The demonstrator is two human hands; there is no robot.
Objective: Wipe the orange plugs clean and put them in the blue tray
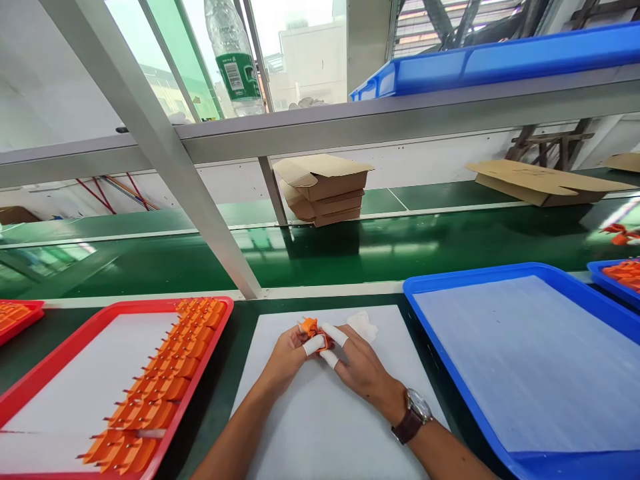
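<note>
Both my hands meet over a white sheet [325, 427] on the bench. My left hand [287, 353] and my right hand [360, 367] pinch one small orange plastic part [311, 328] between fingertips covered with white finger cots. A brown-strapped watch [415, 413] is on my right wrist. A red tray [60, 373] at my left holds rows of several similar orange parts [165, 380] with thin metal pins. A crumpled white wipe [364, 325] lies just beyond my right hand.
A blue tray [450, 347] lined with white paper sits at my right. A green conveyor belt [375, 250] runs behind, with folded cardboard boxes [325, 190] beyond it. A slanted metal frame post [165, 153] crosses in front. A water bottle [233, 57] stands on the upper shelf.
</note>
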